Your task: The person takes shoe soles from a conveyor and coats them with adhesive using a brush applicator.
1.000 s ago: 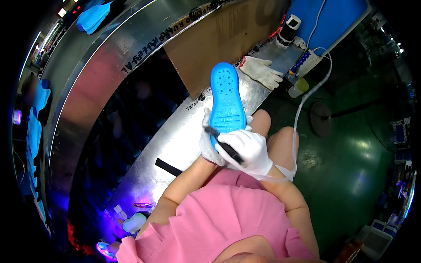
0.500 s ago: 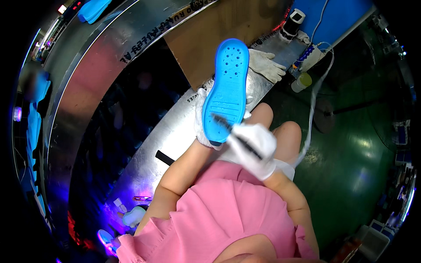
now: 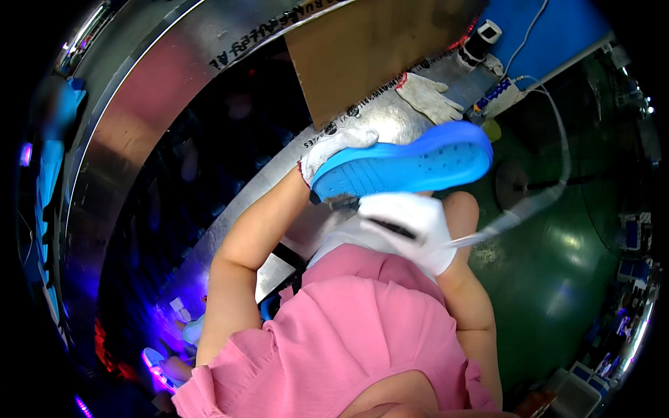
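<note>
A blue shoe sole lies tilted on its side above my lap, its grooved and holed face turned toward me. My left hand, in a white knit glove with a red cuff edge, is closed around the grooved end of it. In my white-gloved right hand is a dark brush, gripped by its black handle. The bristles are at the sole's lower edge, near my left wrist; motion blurs them, and I cannot tell whether they touch.
A metal ledge runs beyond my lap, bearing a loose white glove, a black-and-white cylinder and a brown board. A pale hose hangs at the right above the green floor. A curved metal rim bounds the left.
The sole has swung from upright to nearly sideways, its holed end now pointing right. My left forearm has shifted left, and the brush has moved from the sole's face to its lower edge.
</note>
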Available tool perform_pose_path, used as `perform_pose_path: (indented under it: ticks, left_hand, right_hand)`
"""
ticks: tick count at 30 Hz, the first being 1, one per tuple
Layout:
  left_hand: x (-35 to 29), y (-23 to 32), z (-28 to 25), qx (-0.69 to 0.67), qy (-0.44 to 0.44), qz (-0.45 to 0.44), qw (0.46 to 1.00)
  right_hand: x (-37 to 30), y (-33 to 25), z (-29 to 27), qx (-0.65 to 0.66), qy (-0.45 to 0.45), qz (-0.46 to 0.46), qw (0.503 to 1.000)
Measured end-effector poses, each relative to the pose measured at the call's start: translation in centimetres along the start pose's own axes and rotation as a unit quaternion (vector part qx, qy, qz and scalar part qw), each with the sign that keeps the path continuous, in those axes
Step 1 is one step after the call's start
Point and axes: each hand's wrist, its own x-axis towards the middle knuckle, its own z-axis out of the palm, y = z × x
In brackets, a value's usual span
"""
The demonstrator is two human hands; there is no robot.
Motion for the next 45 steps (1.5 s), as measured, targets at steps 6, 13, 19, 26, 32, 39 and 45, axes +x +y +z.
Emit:
perform_pose_path:
  ticks: [6, 13, 19, 26, 32, 39, 45]
  left_hand:
    - [-1.1, 2.1, 2.9, 0.143, 0.107, -0.006, 0.984]
    - [-1.8, 3.6, 6.4, 0.203, 0.174, -0.09, 0.959]
    - [-2.1, 4.1, 6.3, 0.296, 0.166, 0.001, 0.941]
    - [-2.3, 5.0, 3.0, 0.388, 0.119, 0.113, 0.907]
    - [-2.7, 4.2, 2.1, 0.442, 0.099, 0.158, 0.878]
    - [-2.6, 2.6, 3.1, 0.129, -0.007, 0.031, 0.991]
    - [-0.7, -3.3, 6.0, -0.338, -0.048, 0.11, 0.934]
  right_hand:
    - [0.2, -0.6, -1.2, -0.033, 0.029, -0.017, 0.999]
    - [0.1, -1.8, -2.9, -0.085, 0.02, -0.013, 0.996]
    - [0.1, -2.8, -3.4, -0.138, 0.024, -0.073, 0.987]
    - [0.3, -3.2, -4.6, -0.173, -0.007, -0.083, 0.981]
    - [0.0, -3.3, -5.6, -0.238, -0.025, -0.099, 0.966]
    - [0.4, -2.0, -5.8, -0.059, 0.028, -0.067, 0.996]
    - [2.8, -1.3, -1.9, -0.221, 0.259, -0.138, 0.93]
